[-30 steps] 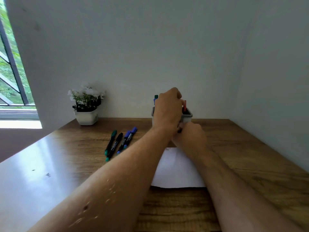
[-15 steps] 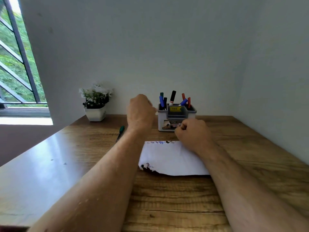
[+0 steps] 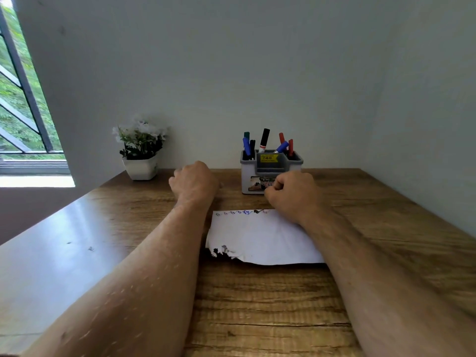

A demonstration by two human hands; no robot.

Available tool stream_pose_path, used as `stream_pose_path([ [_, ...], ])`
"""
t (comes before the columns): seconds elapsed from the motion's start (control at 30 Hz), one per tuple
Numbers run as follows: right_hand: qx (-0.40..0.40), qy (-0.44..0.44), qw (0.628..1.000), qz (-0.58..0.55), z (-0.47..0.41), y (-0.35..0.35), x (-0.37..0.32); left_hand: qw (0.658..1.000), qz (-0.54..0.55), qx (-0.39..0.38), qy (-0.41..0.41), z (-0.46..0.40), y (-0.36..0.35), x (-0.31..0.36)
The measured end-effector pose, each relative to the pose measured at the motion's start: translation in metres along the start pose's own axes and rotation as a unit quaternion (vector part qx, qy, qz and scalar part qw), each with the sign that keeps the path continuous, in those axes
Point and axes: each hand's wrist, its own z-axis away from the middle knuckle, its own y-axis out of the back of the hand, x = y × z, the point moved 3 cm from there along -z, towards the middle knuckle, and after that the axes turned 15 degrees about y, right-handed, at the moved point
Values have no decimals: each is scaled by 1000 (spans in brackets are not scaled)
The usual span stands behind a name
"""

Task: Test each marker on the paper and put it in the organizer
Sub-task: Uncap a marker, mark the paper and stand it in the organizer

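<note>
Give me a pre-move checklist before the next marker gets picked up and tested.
1. Paper flat on the table, bare space left below the test scribbles: ok.
2. Organizer upright behind the paper, markers standing in it: ok.
3. Left hand free to grasp: cannot tell; fingers curled, anything under it is hidden.
4. Right hand free: cannot tell; curled at the organizer's front.
5. Untested marker in sight on the table: not ok; none visible.
6. Flower pot apart from the work area: ok.
</note>
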Motion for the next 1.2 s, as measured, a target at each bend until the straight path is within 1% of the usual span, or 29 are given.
stream_pose_path([
  [0.1, 0, 1, 1000, -2, 0, 0, 0, 1000, -15, -5, -2, 2, -4, 0],
  [0.23, -1, 3, 1000, -6, 0, 0, 0, 1000, -2, -31, -1, 5, -5, 2],
  [0.4, 2, 2, 1000, -7, 0, 0, 0, 999, 18, -28, -13, 10, -2, 8],
  [0.47, 1, 2, 1000, -5, 1, 0, 0, 999, 46, -25, -9, 10, 2, 11],
  [0.57, -4, 1, 1000, 0, 0, 0, 0, 990, 142, -4, -10, 12, 16, 18],
  [0.63, -7, 6, 1000, 5, -1, 0, 0, 975, 220, 1, -18, 19, 28, 23],
  [0.7, 15, 23, 1000, 2, -1, 2, -2, 951, 305, -15, -38, 29, 39, 28],
  [0.77, 71, 55, 996, -27, 0, 7, -5, 920, 384, -52, -52, 39, 45, 33],
  [0.87, 147, 75, 977, -133, 0, 14, -12, 869, 472, -139, -46, 49, 44, 41],
  [0.93, 166, 70, 964, -198, 0, 16, -14, 845, 495, -200, -37, 55, 37, 45],
  [1.0, 167, 52, 949, -261, 0, 17, -15, 832, 495, -248, -38, 60, 30, 49],
  [1.13, 160, 19, 927, -339, -2, 20, -12, 825, 486, -284, -52, 65, 25, 53],
  [1.2, 154, 1, 924, -349, -3, 20, -10, 815, 495, -295, -57, 66, 26, 53],
])
